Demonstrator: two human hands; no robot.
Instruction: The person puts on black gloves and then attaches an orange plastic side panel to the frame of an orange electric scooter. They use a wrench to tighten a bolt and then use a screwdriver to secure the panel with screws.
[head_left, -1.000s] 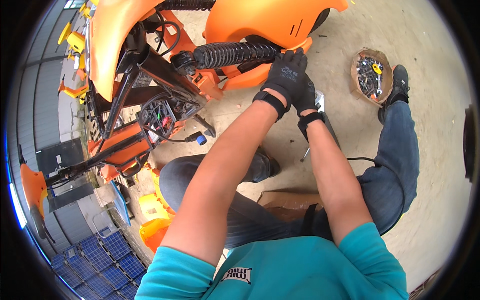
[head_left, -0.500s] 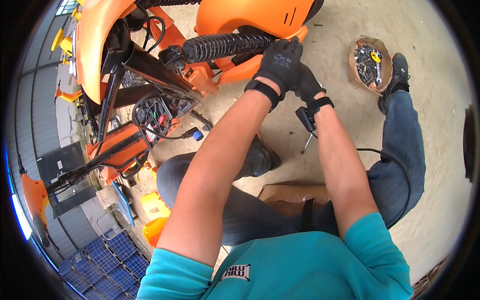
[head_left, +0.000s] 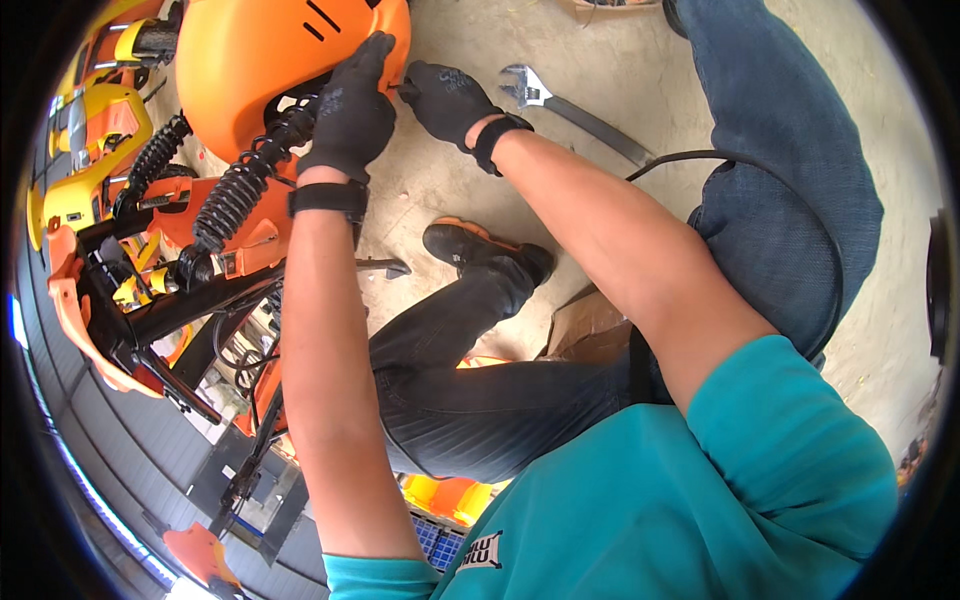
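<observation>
Black-gloved, my left hand [head_left: 352, 115] reaches up to the edge of the orange fender [head_left: 250, 60], its fingers pressed together along that edge. Close beside it, my right hand [head_left: 447, 102], also gloved, is closed in a pinch at the fender's lower corner. A small dark piece sticks out of that pinch; its kind is too small to tell. Under the left hand runs a black coil-spring shock absorber [head_left: 235, 200], partly covered by the hand. An adjustable wrench [head_left: 590, 125] with a dark handle lies on the floor just right of my right hand.
To the left stands the vehicle's black frame [head_left: 165, 308] with orange panels and cables. More yellow and orange vehicle parts [head_left: 95, 150] are behind it. A black cable [head_left: 780, 170] loops over my right leg. Cardboard [head_left: 590, 325] lies between my legs.
My hands, overlapped before, are now apart, with the right one pinching near the fender corner. The view has shifted; the wrench now shows, and the carton of hardware is nearly out of sight.
</observation>
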